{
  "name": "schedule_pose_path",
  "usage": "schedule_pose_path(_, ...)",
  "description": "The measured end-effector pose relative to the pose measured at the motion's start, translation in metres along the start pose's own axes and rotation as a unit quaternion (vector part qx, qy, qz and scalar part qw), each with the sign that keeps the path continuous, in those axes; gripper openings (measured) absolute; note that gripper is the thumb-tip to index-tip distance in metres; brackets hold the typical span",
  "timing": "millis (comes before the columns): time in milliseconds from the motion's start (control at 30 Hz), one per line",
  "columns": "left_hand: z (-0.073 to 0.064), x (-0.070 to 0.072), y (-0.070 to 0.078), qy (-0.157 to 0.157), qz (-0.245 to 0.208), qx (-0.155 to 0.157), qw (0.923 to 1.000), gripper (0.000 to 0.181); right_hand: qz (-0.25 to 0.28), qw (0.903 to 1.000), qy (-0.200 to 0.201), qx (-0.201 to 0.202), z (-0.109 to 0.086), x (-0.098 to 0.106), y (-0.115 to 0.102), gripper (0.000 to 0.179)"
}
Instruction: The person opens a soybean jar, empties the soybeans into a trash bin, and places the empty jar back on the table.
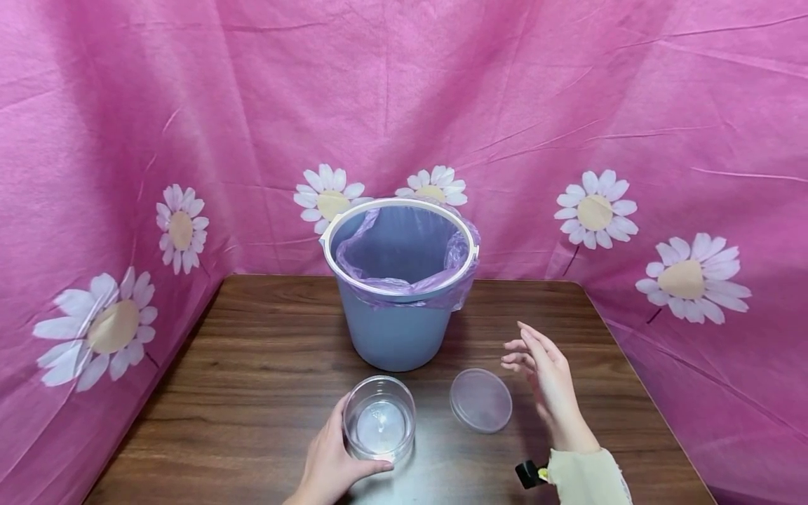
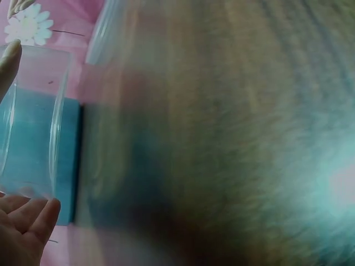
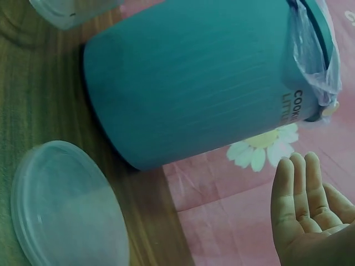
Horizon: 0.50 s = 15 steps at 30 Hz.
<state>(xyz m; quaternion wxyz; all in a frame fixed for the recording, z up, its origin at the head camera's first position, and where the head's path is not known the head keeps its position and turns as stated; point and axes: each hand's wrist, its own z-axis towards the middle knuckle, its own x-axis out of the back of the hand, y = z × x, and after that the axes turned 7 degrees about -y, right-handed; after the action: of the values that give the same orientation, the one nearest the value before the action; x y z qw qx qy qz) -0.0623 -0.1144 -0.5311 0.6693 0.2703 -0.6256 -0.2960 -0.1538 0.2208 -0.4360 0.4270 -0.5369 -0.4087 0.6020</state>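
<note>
Gripping the tub (image 1: 379, 426) by its wall, our left hand (image 1: 330, 463) finds it light, slick; right hand (image 1: 548, 382) hovers spread near the lid (image 1: 480, 400).

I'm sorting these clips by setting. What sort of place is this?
Probably a staged recording corner, not a lived-in room: a pink daisy-print cloth hangs on all sides of a wooden table, which carries a lined blue bin, a clear container and its lid.
</note>
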Motion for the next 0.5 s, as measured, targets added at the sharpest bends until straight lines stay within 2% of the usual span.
schedule_pose_path(167,-0.003,-0.009,-0.006,-0.008,-0.009,0.007,0.9999,0.124,0.0,0.9999,0.004,-0.011,-0.006,0.0,0.008,0.021)
schedule_pose_path(500,-0.006,-0.023,-0.019,-0.011,-0.001,-0.024,0.9996,0.127,0.001,0.9999,0.007,-0.015,-0.007,-0.002,0.014,0.023)
